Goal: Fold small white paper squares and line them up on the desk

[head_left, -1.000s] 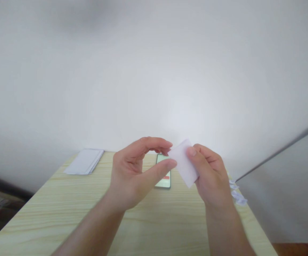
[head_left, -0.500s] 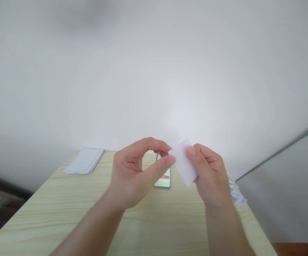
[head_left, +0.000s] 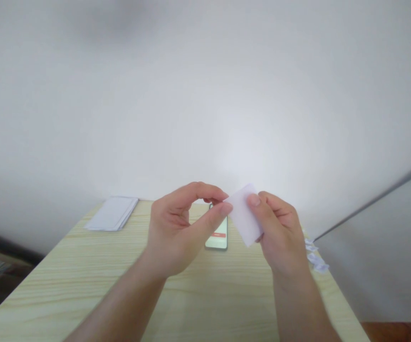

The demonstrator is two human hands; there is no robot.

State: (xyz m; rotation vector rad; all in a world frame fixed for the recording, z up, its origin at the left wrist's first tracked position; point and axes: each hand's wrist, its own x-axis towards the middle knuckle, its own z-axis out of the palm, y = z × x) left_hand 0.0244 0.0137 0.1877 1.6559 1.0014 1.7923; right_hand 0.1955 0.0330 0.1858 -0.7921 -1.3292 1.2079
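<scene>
A small folded piece of white paper (head_left: 244,216) is held up between my two hands, above the table. My right hand (head_left: 280,228) grips its right side, thumb on the near face and fingers behind. The thumb and index fingertip of my left hand (head_left: 180,228) are pinched on the paper's left corner. Behind the left thumb, a phone (head_left: 217,243) with a lit screen lies on the table, partly hidden by that hand.
A stack of white paper sheets (head_left: 112,213) lies at the table's back left. Several crumpled or folded white paper pieces (head_left: 317,262) lie along the right edge. The light wooden table (head_left: 205,304) meets a white wall (head_left: 205,95) at the back.
My left thumb has moved slightly up, closing nearer the index fingertip on the paper's corner. The paper has shifted a little up and left; my right hand keeps its grip.
</scene>
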